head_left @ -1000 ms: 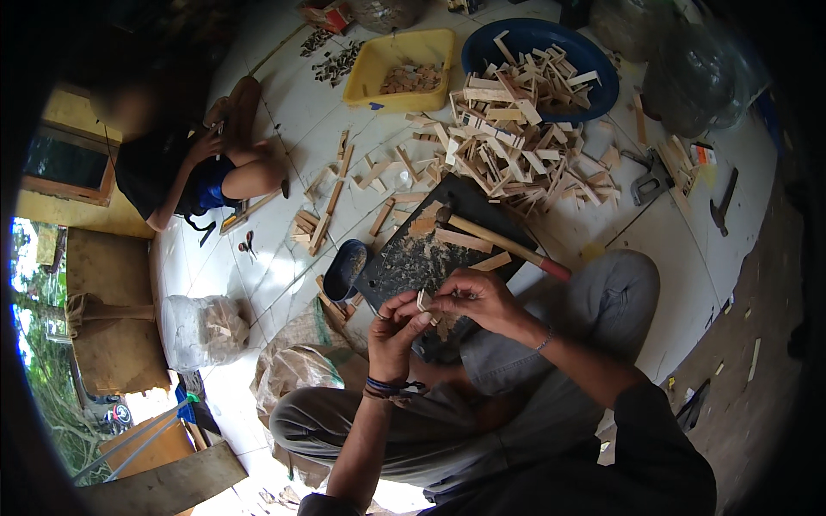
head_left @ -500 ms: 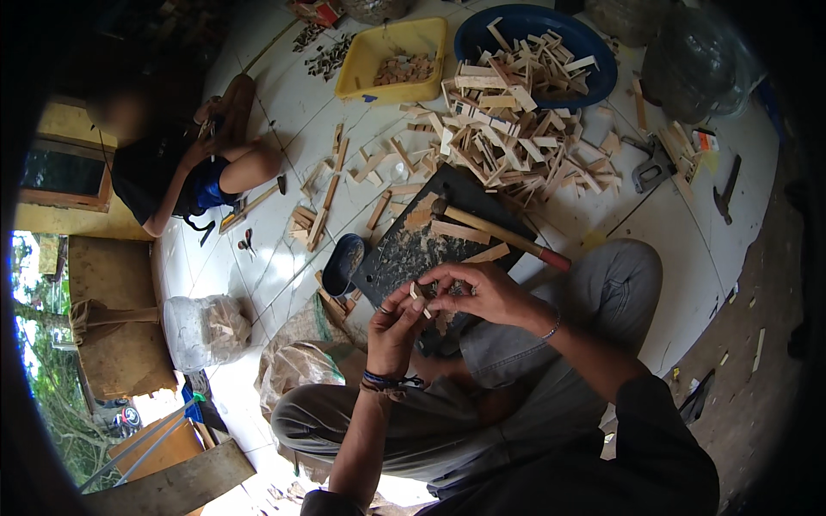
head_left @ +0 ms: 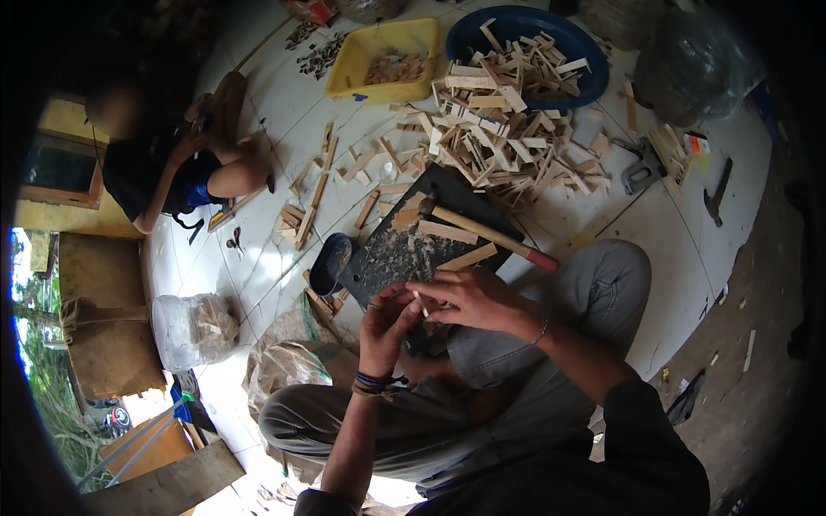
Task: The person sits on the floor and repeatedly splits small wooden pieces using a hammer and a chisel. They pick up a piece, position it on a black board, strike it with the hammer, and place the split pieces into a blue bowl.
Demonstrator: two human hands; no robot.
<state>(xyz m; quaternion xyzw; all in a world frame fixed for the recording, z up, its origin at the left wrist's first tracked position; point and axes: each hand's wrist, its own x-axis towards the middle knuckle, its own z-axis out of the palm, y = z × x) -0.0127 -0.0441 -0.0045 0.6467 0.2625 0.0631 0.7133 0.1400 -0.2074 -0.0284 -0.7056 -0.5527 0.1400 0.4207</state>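
My left hand [head_left: 385, 320] and my right hand [head_left: 471, 298] meet above my lap, both pinching a small pale wooden stick [head_left: 421, 303] between the fingertips. Just beyond them lies a dark work board [head_left: 404, 254] with wood slats on it. A hammer with a wooden handle and red end [head_left: 490, 234] rests across that board. A small dark bowl [head_left: 330, 263] sits at the board's left edge.
A heap of cut wood strips [head_left: 499, 142] spills from a blue basin [head_left: 585, 82]. A yellow tray [head_left: 387, 52] stands behind it. Another person [head_left: 185, 159] sits at the left. A clear jar [head_left: 191, 327], sacks [head_left: 288, 365] and metal tools [head_left: 641, 168] lie around.
My hands have stayed together over my lap, turning the small stick slightly. The view has shifted a little, so the basin and tray sit higher in the picture.
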